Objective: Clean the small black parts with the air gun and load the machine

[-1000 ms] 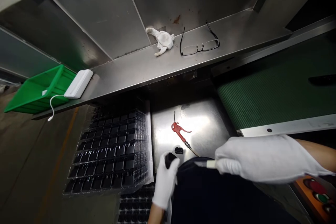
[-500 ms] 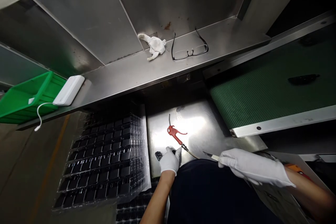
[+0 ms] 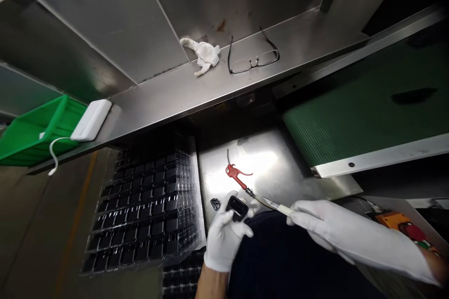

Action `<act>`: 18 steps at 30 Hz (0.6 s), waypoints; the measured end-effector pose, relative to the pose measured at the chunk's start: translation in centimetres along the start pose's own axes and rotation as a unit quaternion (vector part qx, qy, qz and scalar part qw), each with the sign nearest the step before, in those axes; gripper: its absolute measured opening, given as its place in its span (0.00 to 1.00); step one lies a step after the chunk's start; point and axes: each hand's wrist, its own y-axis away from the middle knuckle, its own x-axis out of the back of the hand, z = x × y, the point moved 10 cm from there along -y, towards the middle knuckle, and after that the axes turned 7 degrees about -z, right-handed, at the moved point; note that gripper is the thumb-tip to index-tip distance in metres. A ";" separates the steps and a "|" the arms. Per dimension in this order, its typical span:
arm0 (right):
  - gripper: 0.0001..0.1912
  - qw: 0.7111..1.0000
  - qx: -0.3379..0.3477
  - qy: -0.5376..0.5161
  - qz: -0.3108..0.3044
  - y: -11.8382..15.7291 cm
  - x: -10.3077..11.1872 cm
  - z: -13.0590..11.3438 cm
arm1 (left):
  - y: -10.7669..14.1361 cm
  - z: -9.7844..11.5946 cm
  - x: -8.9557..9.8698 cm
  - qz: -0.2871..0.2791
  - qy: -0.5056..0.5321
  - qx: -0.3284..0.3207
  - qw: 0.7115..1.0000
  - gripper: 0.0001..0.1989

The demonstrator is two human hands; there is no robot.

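Observation:
My left hand [image 3: 224, 236], in a white glove, is closed around a black plastic part [image 3: 237, 208] with a recessed face turned up. In my gloved right hand [image 3: 312, 215] is a craft knife [image 3: 278, 206] with a pale handle, its blade pointing left toward the part. The blade and the part are apart. A small dark piece [image 3: 215, 204] lies on the metal table [image 3: 217, 163] just left of the held part. Beyond my hands a red air blow gun [image 3: 236, 176] rests on the table, its hose running back toward me.
Stacked clear trays of black parts [image 3: 140, 215] stand at left. A green conveyor belt [image 3: 351, 121] at right carries a dark part [image 3: 414, 96]. On the steel shelf [image 3: 157, 98] lie glasses [image 3: 253, 63], a crumpled white glove [image 3: 205, 56], a white device [image 3: 91, 120] and a green bin [image 3: 45, 126].
My left hand has lifted the black part off the table and turned palm up with it. The knife has moved slightly left, nearer to it. The small dark piece stays on the table.

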 end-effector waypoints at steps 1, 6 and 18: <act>0.27 1.000 0.003 0.002 -0.008 0.2 -0.4 -0.4 | 0.7 0.5 -1.4 -0.033 0.078 -0.016 0.996 0.21; 0.31 0.999 0.010 0.021 -0.033 0.5 -1.0 0.1 | 2.8 2.4 -5.8 -0.154 0.190 -0.057 0.968 0.16; 0.40 1.000 0.006 -0.008 -0.011 -2.1 -0.4 0.4 | 4.0 2.9 -6.5 -0.184 0.124 -0.106 0.969 0.17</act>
